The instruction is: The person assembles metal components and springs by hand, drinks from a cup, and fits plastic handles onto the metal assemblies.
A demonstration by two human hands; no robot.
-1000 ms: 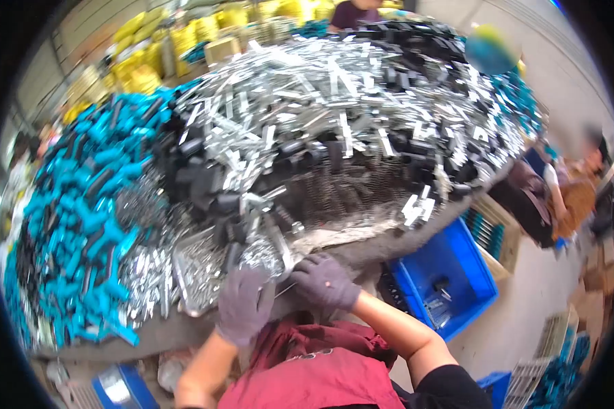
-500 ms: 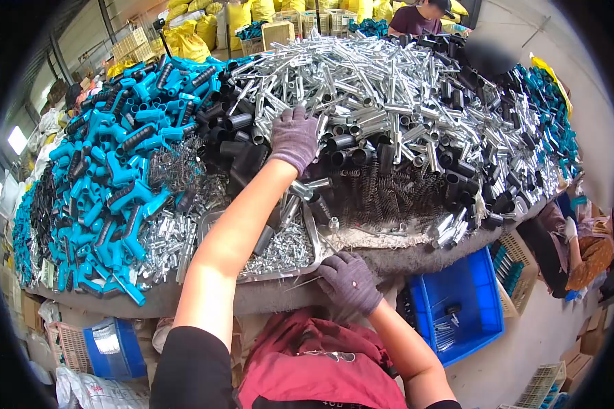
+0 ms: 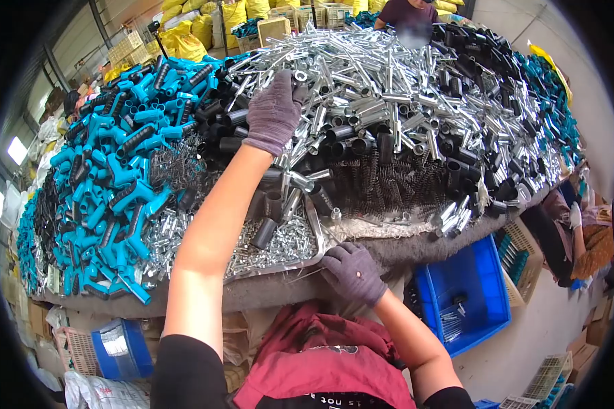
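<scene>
My left hand [image 3: 274, 117], in a grey-purple knitted glove, is over the heap of shiny metal tubes [image 3: 361, 61]. Its fingers are bent, and the round end of a metal tube [image 3: 300, 76] shows at the fingertips; the palm side is hidden. My right hand [image 3: 356, 274], gloved too, is closed at the padded front edge of the table. A thin metal rod [image 3: 303, 275] sticks out leftward from its fingers. Between my arms is a metal tray [image 3: 313, 235] of small silver parts, with a black sleeve [image 3: 263, 233] lying on them.
Teal and black plastic handles [image 3: 116, 177] are heaped on the left. Dark springs [image 3: 396, 187] and black sleeves lie centre-right. A blue bin [image 3: 481, 300] with a few parts stands below right, another blue bin [image 3: 126, 351] below left. A co-worker [image 3: 406, 17] is across the table; another person sits right.
My left hand has moved up and slightly left over the tubes, and its fingers are more bent. My right hand stays at the table edge. The view has shifted slightly.
</scene>
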